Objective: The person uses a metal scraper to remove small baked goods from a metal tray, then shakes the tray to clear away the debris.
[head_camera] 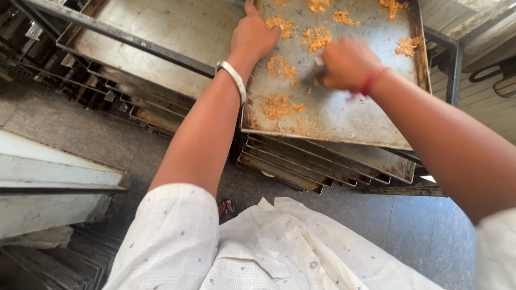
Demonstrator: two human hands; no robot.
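A large metal baking tray [344, 113] rests on top of a rack, its surface dotted with orange crumbs [281, 67]. My left hand [252, 37] lies flat on the tray's left part, fingers spread, a silver bangle [234, 78] on the wrist. My right hand [346, 64] is closed around a small metal scraper [319, 61] pressed to the tray's middle, blurred by motion. A red thread circles that wrist.
Several more trays [301, 166] are stacked on rack rails below. Another bare tray [161, 37] sits on the rack to the left, crossed by a dark metal bar [134, 40]. A grey stone floor [80, 129] lies beneath, and a white ledge [48, 172] is at the left.
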